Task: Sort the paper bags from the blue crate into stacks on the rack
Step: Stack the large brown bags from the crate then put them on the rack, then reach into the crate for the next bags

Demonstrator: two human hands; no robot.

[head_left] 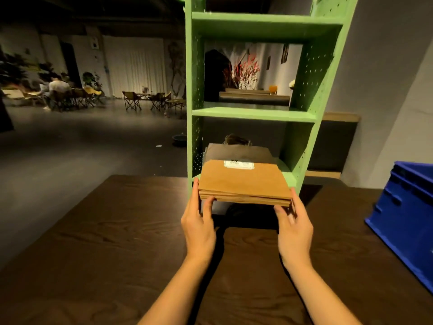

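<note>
Left hand [199,221], right hand [294,225] clamp near corners of kraft bag stack [243,181], overhanging green rack [255,113] bottom shelf. Judgement: slide in level, square edges.

Dim room, warm yellow light. Darkest at 10 o'clock. Edges bend. Far chairs [132,99] blurry. Black shadow under bags [243,181].

the stack of bags [243,181] at centre frame is matt brown kraft paper, its layered edges slightly rough. the rack [255,113] behind it looks like painted metal, pale green, perforated on its sides, with a dull sheen. the tabletop [117,242] shows dark wood grain, faintly glossy. the crate [407,219] at right is smooth blue plastic.
</note>
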